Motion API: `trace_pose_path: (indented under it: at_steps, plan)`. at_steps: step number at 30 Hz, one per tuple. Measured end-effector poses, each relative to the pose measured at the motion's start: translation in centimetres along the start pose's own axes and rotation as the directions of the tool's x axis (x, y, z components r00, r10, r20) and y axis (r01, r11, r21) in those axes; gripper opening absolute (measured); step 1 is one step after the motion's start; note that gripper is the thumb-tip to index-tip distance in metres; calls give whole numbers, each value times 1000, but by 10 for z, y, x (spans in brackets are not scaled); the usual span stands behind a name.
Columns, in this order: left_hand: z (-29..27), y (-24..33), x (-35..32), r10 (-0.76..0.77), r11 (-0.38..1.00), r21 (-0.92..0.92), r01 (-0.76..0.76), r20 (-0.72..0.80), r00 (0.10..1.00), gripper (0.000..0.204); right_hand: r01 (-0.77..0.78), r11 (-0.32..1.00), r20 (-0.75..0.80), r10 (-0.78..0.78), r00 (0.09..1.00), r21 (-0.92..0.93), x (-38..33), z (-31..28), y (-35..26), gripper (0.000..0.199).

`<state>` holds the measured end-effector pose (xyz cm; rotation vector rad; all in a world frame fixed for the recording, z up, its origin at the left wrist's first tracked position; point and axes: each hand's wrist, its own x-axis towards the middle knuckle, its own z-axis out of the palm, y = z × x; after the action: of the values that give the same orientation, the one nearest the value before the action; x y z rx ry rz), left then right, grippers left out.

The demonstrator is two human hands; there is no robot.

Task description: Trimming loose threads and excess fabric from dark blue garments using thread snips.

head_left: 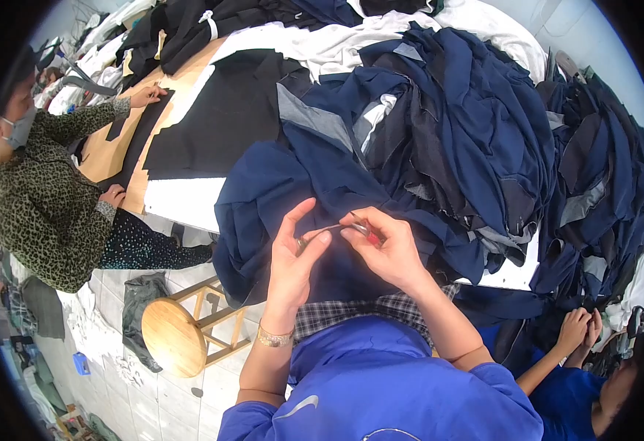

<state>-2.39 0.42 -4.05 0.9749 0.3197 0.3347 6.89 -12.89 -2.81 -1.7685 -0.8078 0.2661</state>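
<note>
Both forearms rise from the lower edge and meet over the dark blue garment (314, 184) that hangs off the bench (182, 202) edge into the person's lap. The left hand (292, 253) stands upright, palm turned inward, fingers loosely spread and thumb bent toward a small metal snipper (336, 229); a gold bracelet (274, 338) circles its wrist. The right hand (388, 246) curls over from the other side, its grip pinching the snipper's red-tipped end. The left grip touches the tool's other end; whether it clamps it cannot be told.
</note>
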Motion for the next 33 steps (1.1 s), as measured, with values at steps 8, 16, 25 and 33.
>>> trace_pose_path:
  at_steps: [8, 16, 25, 33]
  plan:
    - [4, -4, 1, 146, 970, 204, -130, -67, 987, 56, 184, 973, -33, -190, 981, -140, -1, 4, -3, 22]
    - [5, -2, 2, 111, 981, 175, -89, -120, 987, 54, -104, 954, 11, 105, 994, 280, -3, -6, 0, 17]
    - [3, -2, 1, 48, 994, 106, -36, -104, 993, 54, 66, 966, 113, -38, 993, -252, -7, -12, 1, 26]
    - [5, 0, 0, 71, 992, 105, -63, -74, 995, 55, 140, 947, 105, -114, 988, -288, -5, -7, -2, 30]
